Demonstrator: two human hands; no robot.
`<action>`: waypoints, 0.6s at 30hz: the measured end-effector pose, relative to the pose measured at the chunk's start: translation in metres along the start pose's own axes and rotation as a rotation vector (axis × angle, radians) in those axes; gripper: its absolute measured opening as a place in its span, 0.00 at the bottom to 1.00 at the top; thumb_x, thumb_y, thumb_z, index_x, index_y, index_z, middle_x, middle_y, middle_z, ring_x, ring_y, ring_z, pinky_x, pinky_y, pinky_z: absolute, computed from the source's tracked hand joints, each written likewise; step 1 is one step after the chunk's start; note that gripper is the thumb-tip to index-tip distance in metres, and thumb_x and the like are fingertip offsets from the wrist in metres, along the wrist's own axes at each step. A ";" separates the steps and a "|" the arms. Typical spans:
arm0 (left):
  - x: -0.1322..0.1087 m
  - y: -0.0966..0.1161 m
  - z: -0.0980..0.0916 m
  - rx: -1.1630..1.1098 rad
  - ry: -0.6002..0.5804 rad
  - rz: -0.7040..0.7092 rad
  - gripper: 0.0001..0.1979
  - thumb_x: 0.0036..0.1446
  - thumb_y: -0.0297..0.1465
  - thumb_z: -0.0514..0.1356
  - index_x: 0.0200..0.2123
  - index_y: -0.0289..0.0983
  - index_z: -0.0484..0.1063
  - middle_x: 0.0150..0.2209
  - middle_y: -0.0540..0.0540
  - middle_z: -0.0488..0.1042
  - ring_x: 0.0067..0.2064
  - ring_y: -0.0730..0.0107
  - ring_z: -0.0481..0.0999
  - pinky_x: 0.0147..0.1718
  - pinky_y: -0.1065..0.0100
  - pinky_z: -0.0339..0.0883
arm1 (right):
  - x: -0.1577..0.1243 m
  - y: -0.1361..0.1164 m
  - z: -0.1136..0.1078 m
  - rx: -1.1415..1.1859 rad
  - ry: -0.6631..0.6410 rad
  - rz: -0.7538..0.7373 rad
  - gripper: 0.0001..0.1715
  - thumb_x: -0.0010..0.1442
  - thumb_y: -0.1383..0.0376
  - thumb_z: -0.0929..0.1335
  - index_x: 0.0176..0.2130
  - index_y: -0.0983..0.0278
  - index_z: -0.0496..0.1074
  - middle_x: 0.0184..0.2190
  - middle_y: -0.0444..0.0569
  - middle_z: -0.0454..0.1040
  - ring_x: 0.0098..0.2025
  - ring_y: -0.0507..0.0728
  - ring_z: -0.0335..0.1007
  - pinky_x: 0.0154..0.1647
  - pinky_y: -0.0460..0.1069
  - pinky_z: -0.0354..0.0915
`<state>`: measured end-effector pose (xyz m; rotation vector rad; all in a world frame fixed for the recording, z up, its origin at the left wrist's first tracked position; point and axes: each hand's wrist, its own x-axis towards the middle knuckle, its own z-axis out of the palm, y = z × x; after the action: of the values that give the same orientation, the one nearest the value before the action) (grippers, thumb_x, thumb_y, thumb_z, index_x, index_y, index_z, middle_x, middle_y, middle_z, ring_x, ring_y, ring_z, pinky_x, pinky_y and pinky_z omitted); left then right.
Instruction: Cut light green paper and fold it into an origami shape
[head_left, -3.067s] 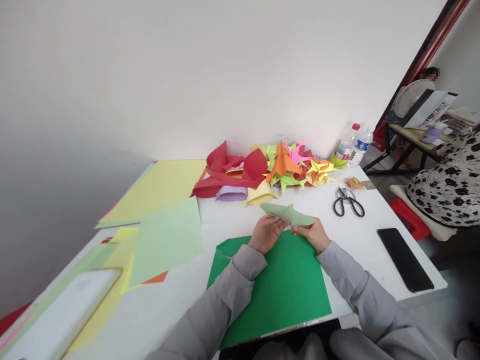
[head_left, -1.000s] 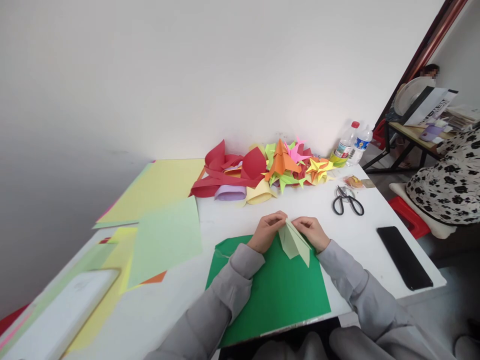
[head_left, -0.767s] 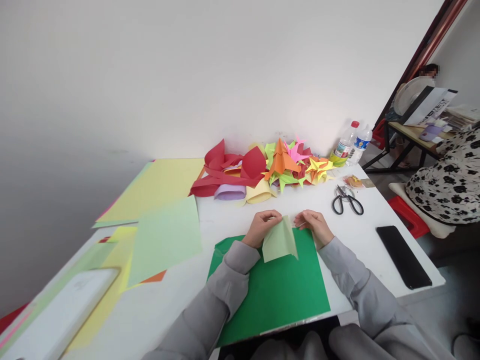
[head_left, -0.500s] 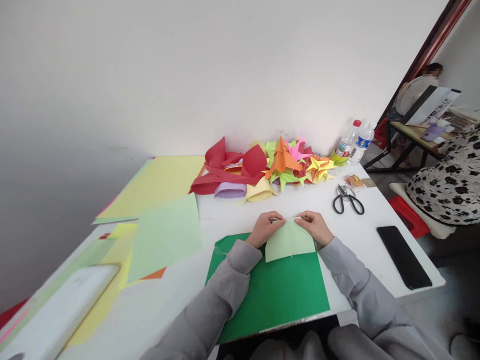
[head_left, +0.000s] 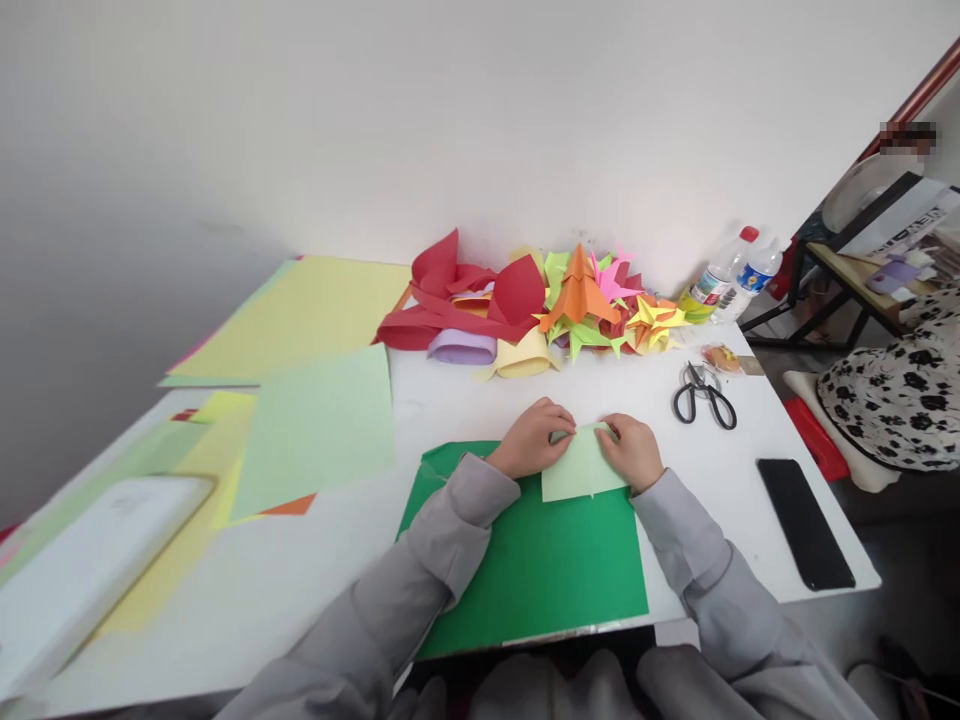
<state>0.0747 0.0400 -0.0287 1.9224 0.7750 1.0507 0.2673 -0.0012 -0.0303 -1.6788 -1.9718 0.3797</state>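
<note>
Between my hands is a small light-green sheet of paper [head_left: 577, 475], creased down its middle, its lower edge over a green board [head_left: 540, 575]. My left hand [head_left: 534, 437] pinches the sheet's upper left edge between thumb and fingers. At the upper right edge, my right hand [head_left: 631, 450] grips the same paper, the thumb lying on its face. Both hands are closed and close together. The far edge of the sheet is partly hidden by my fingers.
Folded paper shapes, among them an orange one [head_left: 579, 295] and red curled paper [head_left: 517, 298], lie by the wall. Black-handled scissors [head_left: 705, 400], a black phone [head_left: 806, 523] and bottles [head_left: 720, 275] are to the right. Large paper sheets [head_left: 319, 430] and a white box-like object [head_left: 97, 570] lie left.
The view has shifted slightly. The paper's upper edge now looks flatter and wider, and my hands have moved a little apart along it, still gripping.
</note>
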 end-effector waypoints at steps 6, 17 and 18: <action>0.001 -0.004 -0.006 0.046 0.013 0.125 0.04 0.46 0.28 0.63 0.24 0.42 0.77 0.32 0.42 0.78 0.35 0.58 0.68 0.39 0.61 0.57 | 0.001 0.006 0.007 -0.018 0.077 -0.028 0.12 0.60 0.62 0.63 0.40 0.63 0.73 0.37 0.55 0.75 0.37 0.60 0.70 0.40 0.52 0.63; -0.006 0.002 0.008 0.631 -0.203 0.234 0.13 0.62 0.25 0.49 0.36 0.32 0.74 0.42 0.38 0.76 0.40 0.60 0.67 0.42 0.58 0.60 | 0.000 0.002 0.002 -0.365 0.186 -0.468 0.13 0.62 0.71 0.61 0.32 0.64 0.73 0.28 0.51 0.71 0.31 0.55 0.64 0.33 0.49 0.61; -0.006 0.003 0.008 0.727 -0.231 0.255 0.14 0.63 0.25 0.48 0.38 0.31 0.74 0.44 0.38 0.75 0.40 0.60 0.67 0.41 0.59 0.60 | -0.001 0.001 0.000 -0.382 0.173 -0.523 0.13 0.62 0.72 0.61 0.33 0.64 0.74 0.28 0.51 0.72 0.32 0.55 0.64 0.33 0.49 0.61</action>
<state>0.0790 0.0308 -0.0306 2.7628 0.8662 0.7101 0.2681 -0.0018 -0.0307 -1.2648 -2.3438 -0.3401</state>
